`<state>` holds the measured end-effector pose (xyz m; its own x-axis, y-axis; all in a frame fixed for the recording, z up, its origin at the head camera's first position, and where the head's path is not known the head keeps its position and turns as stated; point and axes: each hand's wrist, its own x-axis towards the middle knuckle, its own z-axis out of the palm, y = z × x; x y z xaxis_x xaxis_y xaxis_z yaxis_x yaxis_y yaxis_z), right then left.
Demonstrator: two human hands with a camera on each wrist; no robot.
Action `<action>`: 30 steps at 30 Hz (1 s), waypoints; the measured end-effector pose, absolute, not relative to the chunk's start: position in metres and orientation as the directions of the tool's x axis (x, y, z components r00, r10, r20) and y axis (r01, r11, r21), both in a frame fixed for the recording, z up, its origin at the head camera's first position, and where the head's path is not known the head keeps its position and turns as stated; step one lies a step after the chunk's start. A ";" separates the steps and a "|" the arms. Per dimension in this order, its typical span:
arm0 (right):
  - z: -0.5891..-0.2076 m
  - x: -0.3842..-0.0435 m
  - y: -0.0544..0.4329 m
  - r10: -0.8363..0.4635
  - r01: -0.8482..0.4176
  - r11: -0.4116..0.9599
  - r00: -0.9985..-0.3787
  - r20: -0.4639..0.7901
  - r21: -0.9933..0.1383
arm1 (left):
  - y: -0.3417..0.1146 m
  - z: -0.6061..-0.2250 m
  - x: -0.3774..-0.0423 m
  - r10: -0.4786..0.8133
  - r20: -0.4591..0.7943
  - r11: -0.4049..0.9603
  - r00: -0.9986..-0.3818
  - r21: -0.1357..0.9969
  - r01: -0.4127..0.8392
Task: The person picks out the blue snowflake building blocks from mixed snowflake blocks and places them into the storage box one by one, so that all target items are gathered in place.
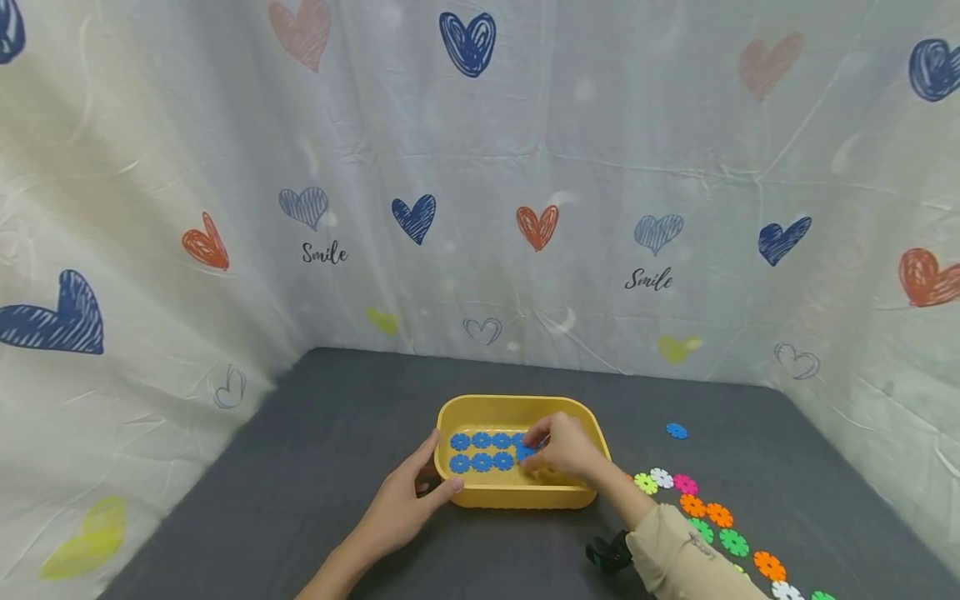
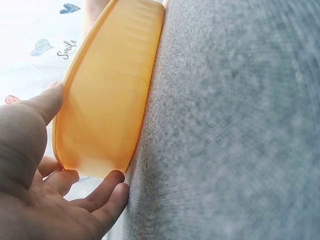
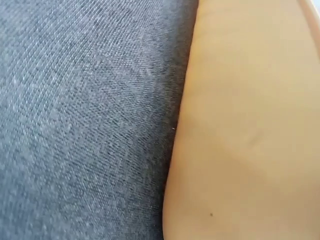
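A yellow plastic tray (image 1: pixel 525 498) stands on the dark cloth, with blue flower-shaped discs (image 1: pixel 482 462) lying flat inside in two rows. My left hand (image 1: pixel 405 504) grips the tray's near left corner; in the left wrist view its thumb is at the rim and its fingertips are against the end wall. My right hand (image 1: pixel 566 450) reaches into the tray from the right and pinches a blue flower-shaped disc (image 1: pixel 525 452) at the right end of the rows. Its fingers partly hide the discs there. In the right wrist view, only the tray's outer wall (image 3: pixel 250 125) and the cloth show.
One blue disc (image 1: pixel 677 431) lies on the cloth to the right of the tray. Several orange discs (image 1: pixel 769 566), green discs (image 1: pixel 733 542), white discs (image 1: pixel 662 477) and a pink disc (image 1: pixel 686 484) spread along the right. Behind hangs a heart-printed curtain (image 1: pixel 480 275).
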<state>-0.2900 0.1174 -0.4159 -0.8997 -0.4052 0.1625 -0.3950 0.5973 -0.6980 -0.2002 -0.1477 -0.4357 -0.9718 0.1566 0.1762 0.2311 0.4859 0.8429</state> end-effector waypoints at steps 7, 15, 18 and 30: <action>-0.419 -0.289 0.112 -0.428 -0.459 0.628 -0.878 0.214 -0.628 | -0.148 -0.437 -0.201 0.162 0.170 0.486 -0.972 0.844 0.228; -0.416 -0.290 0.111 -0.422 -0.452 0.647 -0.883 0.206 -0.614 | -0.148 -0.438 -0.203 0.160 0.183 0.484 -0.970 0.842 0.239; -0.416 -0.290 0.111 -0.413 -0.440 0.654 -0.889 0.197 -0.615 | -0.148 -0.438 -0.203 0.158 0.183 0.489 -0.970 0.839 0.238; -0.419 -0.291 0.111 -0.399 -0.412 0.643 -0.900 0.176 -0.646 | -0.149 -0.438 -0.203 0.152 0.185 0.496 -0.971 0.835 0.237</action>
<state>-0.2913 0.1110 -0.4188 -0.8997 -0.3993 0.1761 -0.4117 0.6428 -0.6459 -0.2027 -0.1488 -0.4383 -0.9709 0.1523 0.1849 0.2369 0.4962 0.8353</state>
